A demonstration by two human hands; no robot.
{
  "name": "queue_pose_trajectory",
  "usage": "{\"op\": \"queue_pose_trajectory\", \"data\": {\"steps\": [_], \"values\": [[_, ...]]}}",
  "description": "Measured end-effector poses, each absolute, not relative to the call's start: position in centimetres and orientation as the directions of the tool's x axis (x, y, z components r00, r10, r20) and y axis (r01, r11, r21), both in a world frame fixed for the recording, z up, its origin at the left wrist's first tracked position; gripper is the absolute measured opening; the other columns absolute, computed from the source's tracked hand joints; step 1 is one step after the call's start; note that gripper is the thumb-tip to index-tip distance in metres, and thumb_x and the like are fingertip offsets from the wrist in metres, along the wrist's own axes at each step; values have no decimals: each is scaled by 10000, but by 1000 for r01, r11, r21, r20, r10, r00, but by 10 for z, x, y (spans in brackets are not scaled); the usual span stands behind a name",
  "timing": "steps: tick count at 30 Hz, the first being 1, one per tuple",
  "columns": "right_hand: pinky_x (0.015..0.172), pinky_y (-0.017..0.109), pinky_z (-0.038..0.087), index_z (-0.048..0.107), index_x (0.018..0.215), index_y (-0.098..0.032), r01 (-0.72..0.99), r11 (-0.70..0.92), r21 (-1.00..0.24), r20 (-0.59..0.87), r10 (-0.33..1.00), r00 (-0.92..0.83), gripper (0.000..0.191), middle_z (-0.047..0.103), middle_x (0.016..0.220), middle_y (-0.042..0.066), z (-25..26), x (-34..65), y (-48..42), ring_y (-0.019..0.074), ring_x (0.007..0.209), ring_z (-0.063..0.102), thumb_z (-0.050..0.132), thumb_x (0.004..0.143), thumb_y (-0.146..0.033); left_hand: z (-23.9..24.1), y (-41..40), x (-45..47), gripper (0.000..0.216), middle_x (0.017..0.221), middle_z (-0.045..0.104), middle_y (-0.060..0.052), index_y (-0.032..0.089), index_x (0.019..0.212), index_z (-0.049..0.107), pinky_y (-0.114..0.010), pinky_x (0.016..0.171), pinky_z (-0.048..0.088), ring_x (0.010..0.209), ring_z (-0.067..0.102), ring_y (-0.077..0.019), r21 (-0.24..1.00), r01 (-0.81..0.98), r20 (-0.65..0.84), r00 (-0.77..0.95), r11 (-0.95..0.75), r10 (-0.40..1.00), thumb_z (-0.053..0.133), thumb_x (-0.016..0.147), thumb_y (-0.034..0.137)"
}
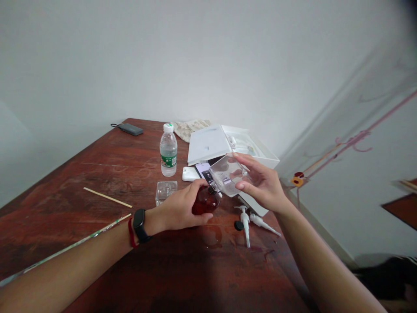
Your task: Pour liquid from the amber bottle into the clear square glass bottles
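Wooden table [182, 256], amber bottle [204, 202], pale walls [130, 56]

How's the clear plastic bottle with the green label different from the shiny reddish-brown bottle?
Colour: the clear plastic bottle is see-through with a green label; the shiny reddish-brown bottle is dark.
Shape: the clear bottle looks tall and slim; the reddish-brown one looks rounder.
Place: the clear one stands upright on the dark red-brown wooden table; the left hand grips the other.
Both are bottles.

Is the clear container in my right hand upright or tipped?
Tipped: the clear container slants in your right hand, its lower edge near the brown bottle.
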State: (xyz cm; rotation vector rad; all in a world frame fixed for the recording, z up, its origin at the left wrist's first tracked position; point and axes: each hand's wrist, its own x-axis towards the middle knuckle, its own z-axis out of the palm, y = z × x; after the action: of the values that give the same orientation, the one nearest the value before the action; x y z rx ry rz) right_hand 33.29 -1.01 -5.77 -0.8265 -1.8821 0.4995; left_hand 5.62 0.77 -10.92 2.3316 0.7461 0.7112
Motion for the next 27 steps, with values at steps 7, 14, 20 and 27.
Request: {"op": "queue_pose_trajectory", "data": {"steps": [7,14,20,27], "values": [[1136,628,563,651,1451,-486,337,681,-650,621,732,-281,624,676,1503,-2,-57,332,-10,334,1439,587,861,879,-348,-108,7,56,752,1328,685,-177,195,1452,405,-504,985,586,1156,723,-371,667,341,296,694,-662,656,773,863,483],[1133,615,565,644,1449,-508,349,687,-637,621,726,-294,623,667,1517,-20,-56,332,-11,327,1445,583,856,886,-347,-109,7,56,750,1311,687,-188,182,1447,409,-522,992,581,1159,720,-376,663,338,302,696,-668,652,776,864,480],[1150,616,544,631,1465,-504,352,698,-624,629,716,-305,640,665,1519,-15,-56,332,-9,327,1447,580,857,886,-351,-109,7,56,749,1351,675,-184,198,1450,404,-524,1005,580,1182,714,-371,666,337,300,696,-666,652,774,860,473],[1152,626,542,638,1458,-501,343,697,-630,630,717,-300,631,662,1520,-8,-55,331,-10,329,1457,570,859,883,-363,-109,7,56,747,1348,678,-184,196,1448,408,-507,1003,584,1172,720,-372,665,339,300,695,-666,653,779,862,475]]}}
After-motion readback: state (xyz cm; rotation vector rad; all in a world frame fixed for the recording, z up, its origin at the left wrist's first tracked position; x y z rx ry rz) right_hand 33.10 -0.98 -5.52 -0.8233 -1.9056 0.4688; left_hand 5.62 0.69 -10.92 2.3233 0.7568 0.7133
